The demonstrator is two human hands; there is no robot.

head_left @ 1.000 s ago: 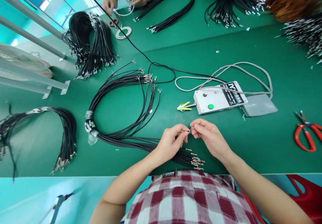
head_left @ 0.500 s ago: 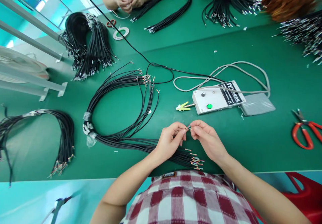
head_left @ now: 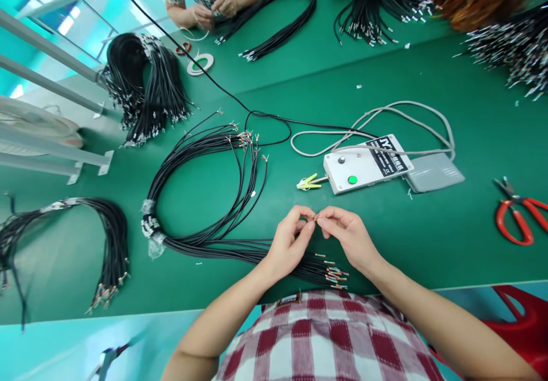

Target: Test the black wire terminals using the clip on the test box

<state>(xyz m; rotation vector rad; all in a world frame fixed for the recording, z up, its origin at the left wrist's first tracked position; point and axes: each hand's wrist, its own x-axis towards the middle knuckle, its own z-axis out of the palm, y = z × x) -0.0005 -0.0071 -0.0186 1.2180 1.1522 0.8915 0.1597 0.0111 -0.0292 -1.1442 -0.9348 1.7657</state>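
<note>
Bright, even overhead lighting; shadows under the coiled black cable bundle (head_left: 201, 193) on the green matte tabletop (head_left: 299, 84) are faint and soft. Daylight glare whitens the upper-left corner. Strong wide-angle distortion bows the table's edges. Focus is sharp centrally, softening slightly toward the corners.

Both forearms enter from the lower edge, bare, and converge toward the middle. The left hand (head_left: 291, 244) is raised at the wrist, fingers curled, thumb and forefinger pinched at the tips. The right hand (head_left: 349, 235) mirrors it, palm down, thumb and forefinger pinched. The fingertips of the two hands meet, nearly touching, above the table.
</note>
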